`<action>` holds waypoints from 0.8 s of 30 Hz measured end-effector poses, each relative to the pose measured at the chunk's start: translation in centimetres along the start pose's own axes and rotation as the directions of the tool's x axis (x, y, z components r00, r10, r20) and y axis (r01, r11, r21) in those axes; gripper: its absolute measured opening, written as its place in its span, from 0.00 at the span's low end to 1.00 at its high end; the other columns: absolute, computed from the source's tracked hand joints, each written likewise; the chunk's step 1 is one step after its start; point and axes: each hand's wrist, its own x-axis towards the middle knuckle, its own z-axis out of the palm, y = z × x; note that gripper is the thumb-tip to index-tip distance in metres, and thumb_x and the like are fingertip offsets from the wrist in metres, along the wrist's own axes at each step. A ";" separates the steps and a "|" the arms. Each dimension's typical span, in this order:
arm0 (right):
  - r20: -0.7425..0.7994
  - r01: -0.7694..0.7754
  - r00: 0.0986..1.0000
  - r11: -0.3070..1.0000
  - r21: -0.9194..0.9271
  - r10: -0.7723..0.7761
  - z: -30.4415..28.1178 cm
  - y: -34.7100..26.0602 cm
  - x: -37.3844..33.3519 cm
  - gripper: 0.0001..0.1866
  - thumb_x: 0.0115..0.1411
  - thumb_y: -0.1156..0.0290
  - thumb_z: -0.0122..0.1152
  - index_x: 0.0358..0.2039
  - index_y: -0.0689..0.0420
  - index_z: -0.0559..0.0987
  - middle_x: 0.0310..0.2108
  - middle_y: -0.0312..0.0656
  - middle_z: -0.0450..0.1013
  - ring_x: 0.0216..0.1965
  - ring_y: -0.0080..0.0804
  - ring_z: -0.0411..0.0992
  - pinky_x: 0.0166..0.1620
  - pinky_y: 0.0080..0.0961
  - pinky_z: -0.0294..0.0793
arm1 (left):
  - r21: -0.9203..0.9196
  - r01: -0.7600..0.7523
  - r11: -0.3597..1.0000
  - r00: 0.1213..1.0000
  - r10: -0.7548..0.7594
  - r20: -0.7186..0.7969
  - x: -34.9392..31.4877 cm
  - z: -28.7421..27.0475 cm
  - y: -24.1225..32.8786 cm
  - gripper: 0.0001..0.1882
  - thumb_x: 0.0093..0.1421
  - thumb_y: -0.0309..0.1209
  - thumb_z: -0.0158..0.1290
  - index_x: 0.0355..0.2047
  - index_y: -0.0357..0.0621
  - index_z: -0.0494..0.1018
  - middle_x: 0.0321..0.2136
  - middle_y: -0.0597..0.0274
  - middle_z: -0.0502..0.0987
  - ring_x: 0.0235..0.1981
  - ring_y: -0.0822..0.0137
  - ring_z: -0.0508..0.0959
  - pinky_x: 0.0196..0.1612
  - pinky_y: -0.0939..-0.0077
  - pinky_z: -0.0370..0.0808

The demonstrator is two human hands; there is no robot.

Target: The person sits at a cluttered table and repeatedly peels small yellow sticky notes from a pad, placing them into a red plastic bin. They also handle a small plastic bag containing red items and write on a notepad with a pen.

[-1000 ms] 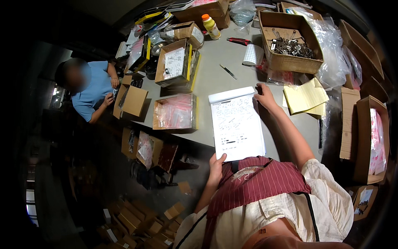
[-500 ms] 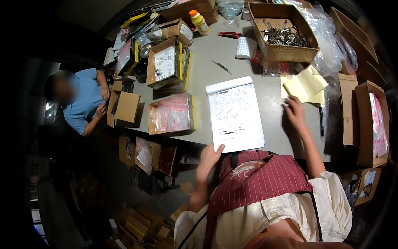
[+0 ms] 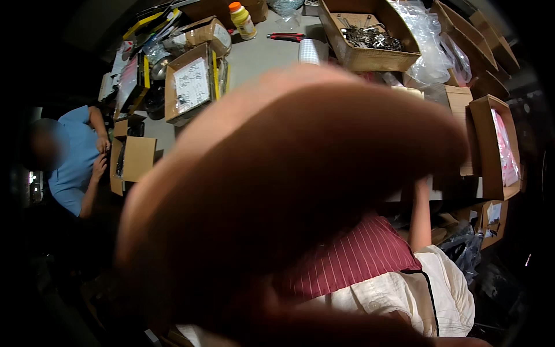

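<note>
My left hand (image 3: 295, 168) is raised close before the camera, large, dark and blurred, and covers the middle of the head view. Its fingers cannot be made out, nor whether they hold anything. Of my right arm, the forearm (image 3: 421, 222) shows at the right, reaching toward the table. The right hand itself is hidden behind the left. Also covered is the white notepad with handwriting. Just a pale edge of the yellow paper (image 3: 408, 91) peeks out above the raised hand.
Past my hand stand a carton of small metal parts (image 3: 370, 55), a red-and-black utility knife (image 3: 286, 36) and a yellow bottle (image 3: 243, 22). Cartons (image 3: 188, 81) line the left. A box of pink-and-clear bags (image 3: 502, 147) is at right. A person in blue (image 3: 75, 156) works at left.
My left hand has left the notepad's lower edge and come up close to the camera, covering the pad and my right hand. The whole view has shifted, with the table's things now further left.
</note>
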 end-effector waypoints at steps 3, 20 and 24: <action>0.029 -0.026 0.999 1.000 0.009 0.025 -2.1 -1.1 -0.8 0.16 0.57 0.71 0.64 0.44 0.63 0.76 0.45 0.56 0.73 0.47 0.58 0.70 0.51 0.51 0.69 | -0.010 -0.164 0.986 0.955 0.161 0.249 1.8 0.3 -0.2 0.26 0.60 0.38 0.61 0.51 0.29 0.74 0.44 0.48 0.80 0.44 0.61 0.81 0.52 0.67 0.76; -0.001 -0.223 0.969 0.872 0.436 0.248 -4.7 -0.7 3.7 0.16 0.61 0.62 0.66 0.42 0.61 0.80 0.37 0.46 0.76 0.32 0.39 0.76 0.39 0.35 0.75 | -0.019 -0.288 0.957 0.871 0.270 0.410 4.6 1.9 2.3 0.31 0.67 0.51 0.52 0.48 0.29 0.76 0.42 0.50 0.82 0.41 0.63 0.82 0.50 0.68 0.77; -0.032 -0.122 0.984 0.796 0.593 0.174 -5.2 -5.0 5.1 0.16 0.59 0.64 0.69 0.42 0.61 0.80 0.36 0.46 0.77 0.32 0.37 0.76 0.38 0.32 0.75 | -0.067 -0.137 0.988 0.987 0.142 0.072 4.9 0.4 1.9 0.33 0.68 0.54 0.50 0.47 0.28 0.77 0.41 0.50 0.82 0.40 0.64 0.83 0.50 0.68 0.77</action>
